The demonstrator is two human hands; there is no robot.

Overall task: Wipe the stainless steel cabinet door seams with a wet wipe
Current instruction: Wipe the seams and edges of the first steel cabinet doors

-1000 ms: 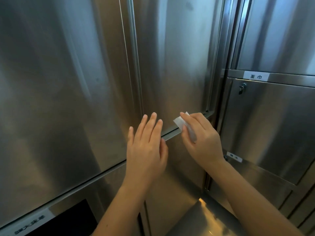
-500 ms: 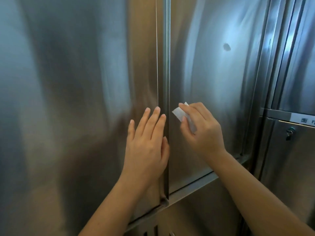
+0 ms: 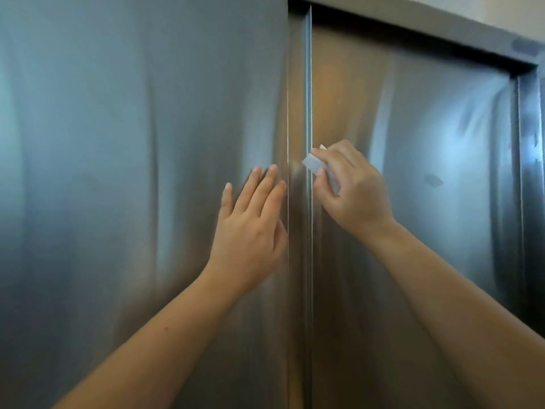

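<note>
- Since the earlier frames both hands have climbed the vertical seam. The horizontal rail under the doors and the labelled compartment on the right have dropped out of view, and the cabinet's top frame (image 3: 413,33) has come in.
- The right hand (image 3: 354,190) pinches a folded white wet wipe (image 3: 314,165) between thumb and curled fingers, with its knuckles toward the camera.
- The free corner of the wipe pokes out to the left and presses against the seam (image 3: 308,84) at roughly mid-height. The rest of the wipe is tucked under the fingers.
- The left hand (image 3: 250,228) lies flat with straight, slightly spread fingers on the left door (image 3: 132,172). It sits just beside the seam, a little lower than the right hand, and holds nothing.
- The seam runs as a narrow raised strip from the top frame down to the bottom edge of the view, between the two forearms.
- The right door (image 3: 427,202) carries a small dark smudge (image 3: 433,180) to the right of the right hand, well apart from it.
- Both doors are brushed steel with blurred, wavy reflections.
- A pale strip of wall (image 3: 501,10) shows above the frame in the upper right corner.
</note>
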